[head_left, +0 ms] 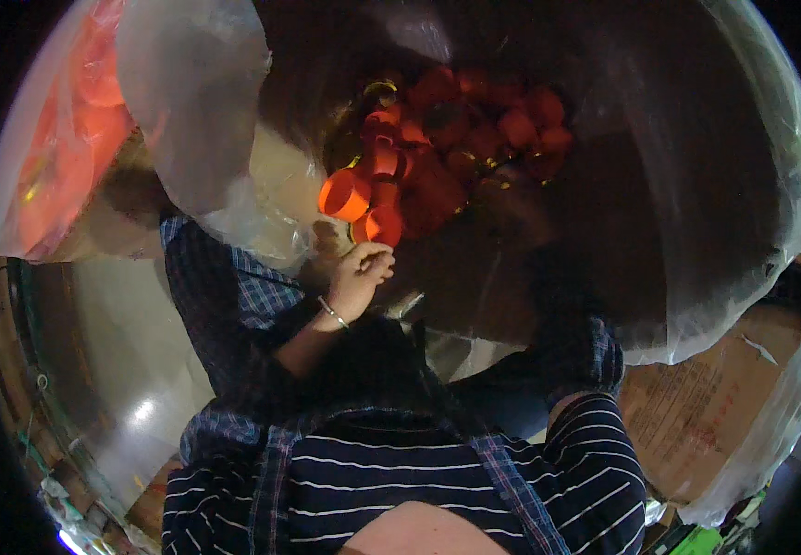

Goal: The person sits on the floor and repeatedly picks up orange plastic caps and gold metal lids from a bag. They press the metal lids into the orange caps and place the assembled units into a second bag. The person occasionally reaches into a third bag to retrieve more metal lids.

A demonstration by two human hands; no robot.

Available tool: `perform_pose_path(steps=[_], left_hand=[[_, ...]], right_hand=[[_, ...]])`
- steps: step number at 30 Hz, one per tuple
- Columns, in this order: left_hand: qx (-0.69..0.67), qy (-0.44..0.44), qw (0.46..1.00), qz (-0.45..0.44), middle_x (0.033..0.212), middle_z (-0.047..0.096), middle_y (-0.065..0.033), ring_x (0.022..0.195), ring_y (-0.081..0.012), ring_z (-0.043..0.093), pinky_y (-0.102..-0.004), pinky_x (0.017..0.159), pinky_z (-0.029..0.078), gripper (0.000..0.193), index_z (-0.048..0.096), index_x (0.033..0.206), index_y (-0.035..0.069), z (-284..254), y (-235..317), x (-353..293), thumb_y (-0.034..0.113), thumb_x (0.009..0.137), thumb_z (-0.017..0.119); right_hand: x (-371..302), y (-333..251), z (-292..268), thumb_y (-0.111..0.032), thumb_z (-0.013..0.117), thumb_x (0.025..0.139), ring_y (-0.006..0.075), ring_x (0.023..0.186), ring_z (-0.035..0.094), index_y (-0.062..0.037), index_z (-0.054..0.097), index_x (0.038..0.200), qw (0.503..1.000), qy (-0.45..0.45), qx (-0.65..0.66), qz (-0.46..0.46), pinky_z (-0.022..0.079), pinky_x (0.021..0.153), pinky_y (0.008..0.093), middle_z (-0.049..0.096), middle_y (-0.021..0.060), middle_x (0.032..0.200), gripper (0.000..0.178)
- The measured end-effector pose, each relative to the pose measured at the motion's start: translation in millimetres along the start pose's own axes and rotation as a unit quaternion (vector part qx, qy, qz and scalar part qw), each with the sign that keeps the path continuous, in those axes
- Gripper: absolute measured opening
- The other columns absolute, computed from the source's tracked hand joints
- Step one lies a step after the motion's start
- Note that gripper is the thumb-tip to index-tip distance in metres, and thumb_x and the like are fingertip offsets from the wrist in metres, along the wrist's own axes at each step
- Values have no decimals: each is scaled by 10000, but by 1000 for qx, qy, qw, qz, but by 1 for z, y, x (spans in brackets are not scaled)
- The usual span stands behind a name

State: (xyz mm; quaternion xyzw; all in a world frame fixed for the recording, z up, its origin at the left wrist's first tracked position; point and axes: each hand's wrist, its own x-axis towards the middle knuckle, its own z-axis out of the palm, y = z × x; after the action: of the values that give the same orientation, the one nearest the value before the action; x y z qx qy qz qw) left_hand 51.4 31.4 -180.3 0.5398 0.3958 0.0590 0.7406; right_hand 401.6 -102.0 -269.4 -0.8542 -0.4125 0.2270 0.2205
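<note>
My left hand [359, 277], with a bracelet on the wrist, is closed with its fingers curled. Just beyond its fingertips is a round orange cup-like piece [377, 225], and the hand hides whether they touch. A second orange cup-like piece [344, 195], its hollow side showing, sits slightly farther off to the left. Behind these lies a heap of similar orange pieces [428, 190], some with shiny yellow edges. My right sleeve [604, 356] runs into the dark area right of the heap, where my right hand is too dim to make out.
Translucent plastic sheeting [729, 319] surrounds the dark hollow holding the heap. More orange pieces [81, 139] show behind plastic at the far left. At the right stands a brown cardboard box [696, 416]. A pale, shiny surface [132, 342] lies to my left.
</note>
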Motion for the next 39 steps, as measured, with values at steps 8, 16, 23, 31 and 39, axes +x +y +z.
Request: perform_pose_path(steps=[8, 16, 23, 31, 39], left_hand=[[-53, -73, 996, 22, 961, 690, -65, 836, -139, 653, -287, 730, 542, 153, 644, 1076, 28, -2, -25, 2, 123, 971, 588], [33, -85, 996, 5, 990, 686, -80, 856, -166, 668, -290, 729, 547, 229, 625, 1141, 24, 1, -26, 3, 200, 1001, 584], [62, -90, 994, -14, 984, 686, -65, 813, -127, 656, -251, 704, 519, 243, 618, 1166, 53, 10, -6, -4, 209, 980, 612], [-58, 8, 998, 9, 1270, 614, -61, 1137, -176, 596, -310, 911, 493, 351, 595, 1290, 72, 7, 37, -31, 239, 981, 601], [-410, -237, 881, 22, 1490, 455, -78, 1372, -236, 436, -434, 1162, 327, 604, 391, 1471, 69, 28, 67, -83, 447, 1014, 501]], right_hand=[[111, 54, -33, -303, 585, 954, 303, 910, 600, -65, 627, 1141, 973, 70, -198, 91, 504, 785, 437, 621, 149, 1074, 306], [63, 32, -22, -324, 653, 913, 316, 1037, 611, -74, 621, 1212, 986, 26, -159, 33, 497, 890, 434, 623, 152, 1186, 391], [-42, -36, 4, -329, 699, 888, 329, 1147, 614, -84, 610, 1277, 989, -134, -64, 3, 486, 982, 429, 616, 154, 1292, 467], [-123, -148, -78, -155, 667, 910, 262, 1021, 671, -24, 631, 1179, 960, -177, 211, 46, 532, 916, 369, 695, 126, 1103, 302], [-217, -205, -62, -191, 678, 916, 158, 951, 651, 4, 593, 1192, 660, -168, 731, 44, 511, 888, 300, 681, 66, 1063, 349]])
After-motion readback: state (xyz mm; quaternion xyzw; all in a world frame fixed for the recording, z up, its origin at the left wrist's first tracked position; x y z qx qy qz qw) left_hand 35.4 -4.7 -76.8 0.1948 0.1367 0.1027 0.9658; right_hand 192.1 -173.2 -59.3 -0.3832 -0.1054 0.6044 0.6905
